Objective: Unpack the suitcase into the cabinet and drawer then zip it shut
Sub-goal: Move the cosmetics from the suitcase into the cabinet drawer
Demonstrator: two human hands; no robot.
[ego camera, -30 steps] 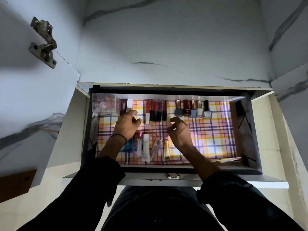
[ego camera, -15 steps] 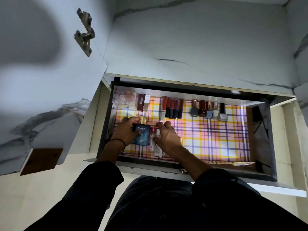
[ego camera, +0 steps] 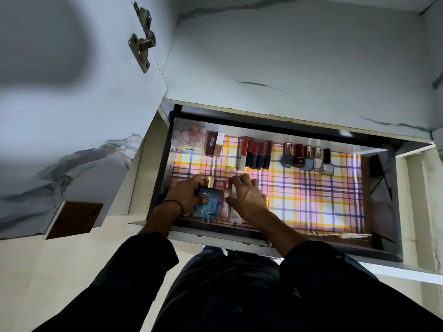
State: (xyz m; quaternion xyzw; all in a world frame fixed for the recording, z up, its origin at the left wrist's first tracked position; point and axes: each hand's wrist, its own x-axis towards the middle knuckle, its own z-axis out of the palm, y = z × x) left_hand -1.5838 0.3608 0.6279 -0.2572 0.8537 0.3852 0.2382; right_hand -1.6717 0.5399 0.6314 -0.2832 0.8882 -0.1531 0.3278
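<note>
A blue cologne bottle (ego camera: 208,205) with a gold cap (ego camera: 211,182) is lying flat in the near left corner of an open drawer (ego camera: 381,188), label facing up. The left hand (ego camera: 185,194) is gripping it, fingers curling around its far side and thumb pressing on its front face. A black band (ego camera: 176,204) is circling that wrist.

Just beside it, the right hand (ego camera: 248,197) is hovering with fingers curled over several tubes (ego camera: 227,203) lying next to the bottle; whether it is holding one is not clear.

A pink, yellow and purple plaid liner (ego camera: 311,195) is covering the drawer floor. Beyond the hands, along the far wall, 5 lip glosses (ego camera: 256,154) are lying side by side, and to the right of them 5 nail polish bottles (ego camera: 308,159) are standing in a row. Beyond the left hand, 2 small boxes (ego camera: 214,145) are sitting beside a clear plastic box (ego camera: 189,134) in the far left corner.

To the left of both hands, a marble-patterned cabinet door (ego camera: 72,121) is standing open, its metal hinge (ego camera: 143,46) showing. Dark sleeves (ego camera: 134,271) are covering both arms.
</note>
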